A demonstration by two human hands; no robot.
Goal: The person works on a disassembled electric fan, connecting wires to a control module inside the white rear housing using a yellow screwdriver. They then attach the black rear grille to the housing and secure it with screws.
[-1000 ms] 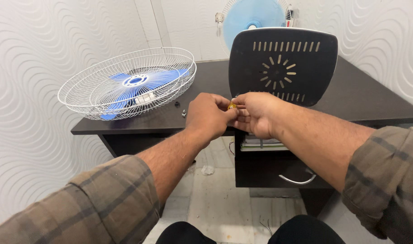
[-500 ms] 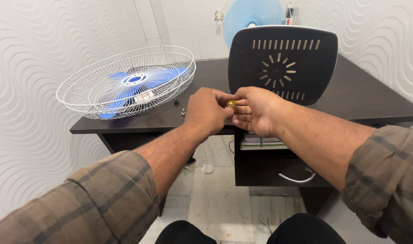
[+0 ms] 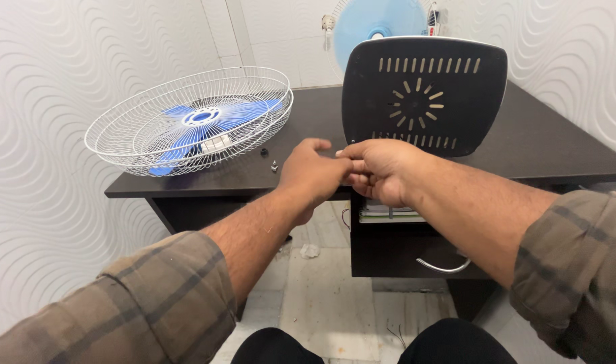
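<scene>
Left hand (image 3: 314, 176): its fingers meet the right's, curled; what its grip closes on cannot be told.
Right hand (image 3: 382, 170): fist closed, contents hidden.
Change: the small yellow piece seen between the fingertips half a second ago no longer shows; the hands have drawn closer over it.
Black vented panel (image 3: 424, 94): upright on the table (image 3: 543, 145), just behind the hands.
Fan guard (image 3: 193, 118): lying left, with loose screws (image 3: 274, 165) beside it.
</scene>
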